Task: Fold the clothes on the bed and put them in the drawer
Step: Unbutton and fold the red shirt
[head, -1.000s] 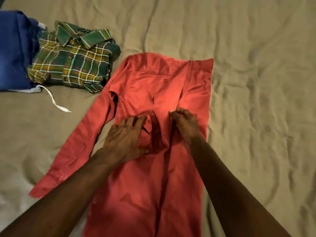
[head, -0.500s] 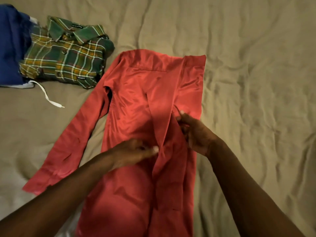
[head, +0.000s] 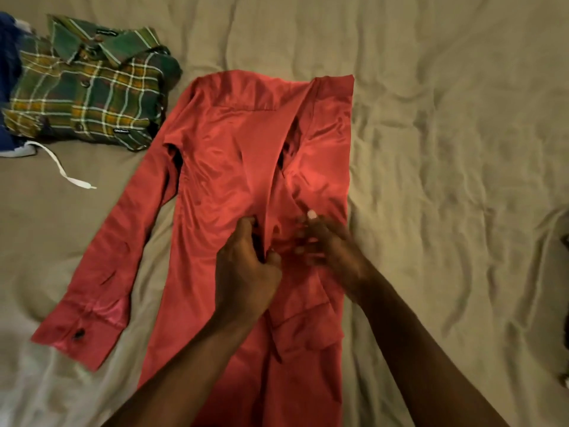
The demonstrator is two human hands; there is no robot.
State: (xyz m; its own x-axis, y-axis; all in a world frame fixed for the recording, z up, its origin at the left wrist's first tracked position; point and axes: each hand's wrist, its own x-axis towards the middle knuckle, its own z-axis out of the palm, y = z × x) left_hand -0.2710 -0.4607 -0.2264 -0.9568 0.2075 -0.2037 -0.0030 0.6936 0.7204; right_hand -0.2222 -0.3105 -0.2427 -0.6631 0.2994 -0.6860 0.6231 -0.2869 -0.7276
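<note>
Item: red satin long-sleeved shirt (head: 228, 167), laid flat on a bed with a wrinkled beige sheet (head: 462, 149), collar end away from the person. Its right side is folded in over the body, and one sleeve runs out diagonally to a buttoned cuff (head: 80, 334) at the lower left. Left hand (head: 246, 269): on the shirt's middle, fingers (head: 243, 229) curled, pinching a raised fold of the red cloth against the thumb. Right hand (head: 326, 245): just beside it on the folded-in panel, fingers (head: 308, 241) spread toward the left hand and touching the cloth. Motion blur hides whether they grip. Also on the bed, upper left: folded green-and-yellow plaid shirt (head: 92, 87), near the red shirt's shoulder; blue garment (head: 7, 57) at the edge; white drawstring (head: 61, 167).
</note>
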